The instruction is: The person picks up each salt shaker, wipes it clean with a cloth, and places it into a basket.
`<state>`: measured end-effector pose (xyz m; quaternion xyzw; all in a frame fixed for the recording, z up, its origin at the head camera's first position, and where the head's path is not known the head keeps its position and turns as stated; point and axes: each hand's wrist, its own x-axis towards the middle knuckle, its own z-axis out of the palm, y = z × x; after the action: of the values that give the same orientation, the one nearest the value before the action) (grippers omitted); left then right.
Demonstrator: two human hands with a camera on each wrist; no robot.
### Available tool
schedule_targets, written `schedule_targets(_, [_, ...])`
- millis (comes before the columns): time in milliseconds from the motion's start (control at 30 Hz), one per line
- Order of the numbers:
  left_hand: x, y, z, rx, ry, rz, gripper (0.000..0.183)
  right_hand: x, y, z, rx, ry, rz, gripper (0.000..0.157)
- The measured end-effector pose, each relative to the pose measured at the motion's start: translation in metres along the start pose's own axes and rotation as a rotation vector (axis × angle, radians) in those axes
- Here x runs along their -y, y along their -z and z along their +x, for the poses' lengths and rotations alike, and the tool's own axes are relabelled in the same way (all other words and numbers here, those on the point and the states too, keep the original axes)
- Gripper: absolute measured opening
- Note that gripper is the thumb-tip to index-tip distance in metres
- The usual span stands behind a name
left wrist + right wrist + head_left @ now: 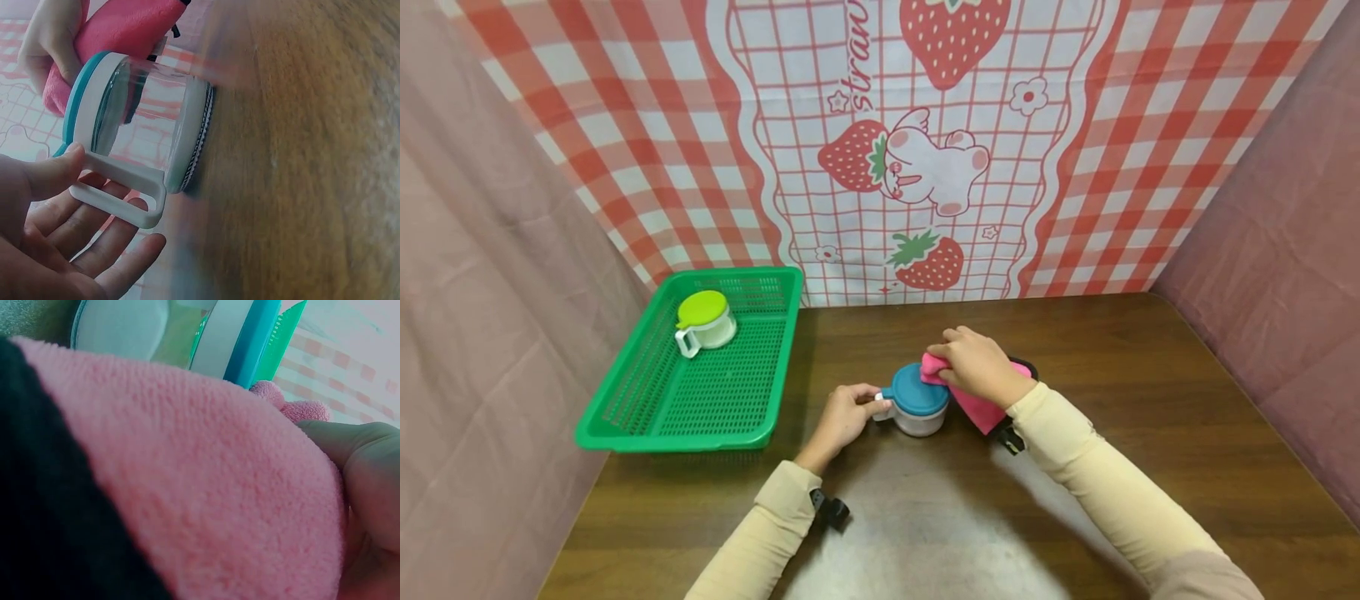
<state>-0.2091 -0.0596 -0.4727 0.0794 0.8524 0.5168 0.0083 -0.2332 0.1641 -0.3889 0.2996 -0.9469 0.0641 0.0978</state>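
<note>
A clear jar with a blue lid and white handle (919, 402) stands upright on the table in the head view. My left hand (844, 419) holds it by the handle; the left wrist view shows the thumb near the lid and the fingers behind the white handle (125, 209). A pink cloth with a dark edge (981, 408) is gripped in my right hand (976, 364), its bunched part against the lid's right side. In the right wrist view the cloth (206, 481) covers much of the picture and hides part of the jar (125, 331).
A green plastic basket (782, 367) stands on the table's left side. Inside it sits another jar with a lime-green lid (703, 308). A strawberry-print checked cloth (865, 233) hangs behind the brown wooden table (1150, 417), with pink curtains at both sides.
</note>
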Motion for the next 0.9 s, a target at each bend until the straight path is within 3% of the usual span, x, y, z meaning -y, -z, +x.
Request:
schedule_targets(600, [0.001, -0.003, 0.0, 0.044, 0.033, -0.181, 0.018, 0.0, -0.001, -0.024, -0.055, 0.018, 0.022, 0.032])
schedule_targets(900, [0.006, -0.003, 0.001, 0.05, 0.036, -0.206, 0.018, 0.001, -0.003, -0.029, -0.077, 0.045, 0.024, 0.03])
